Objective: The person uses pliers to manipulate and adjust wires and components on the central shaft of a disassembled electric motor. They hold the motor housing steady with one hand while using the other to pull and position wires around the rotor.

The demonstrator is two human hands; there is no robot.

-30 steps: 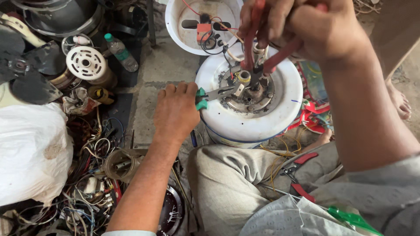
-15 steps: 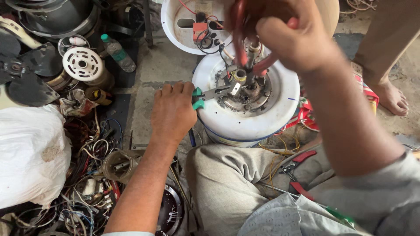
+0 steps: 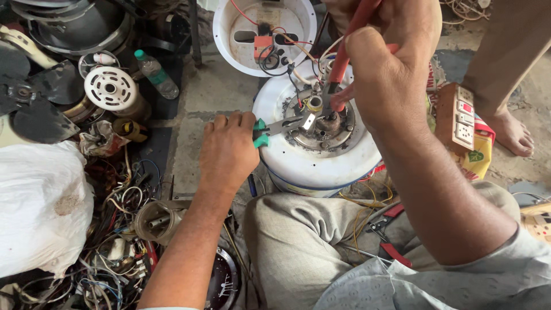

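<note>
A big white bag [image 3: 40, 206] fills the floor at the left, bulging beside a heap of tangled wires [image 3: 115, 252]; the person sits with bent knees in grey trousers [image 3: 298, 241], and just past the knees stands a round white fan motor [image 3: 318, 146], its metal centre facing up; beyond it lies a white round cover [image 3: 264, 34] with a small red part and wires inside; to the far right a bare foot [image 3: 512, 133] of another person rests on the floor, near a white switch board [image 3: 459, 117]; at the upper left sit dark metal pans [image 3: 69, 23], a white spool [image 3: 109, 89] and a small plastic bottle [image 3: 156, 76]; the right hand [image 3: 396, 69] is clenched round red-handled pliers [image 3: 344, 63], whose tips point down into the motor's centre; the left hand [image 3: 227, 152] rests on the floor against the motor's left edge, fingers closed on green-handled pliers [image 3: 275, 127] whose jaws reach in to the metal hub; a second pair of red pliers [image 3: 390, 235] lies on the lap.
</note>
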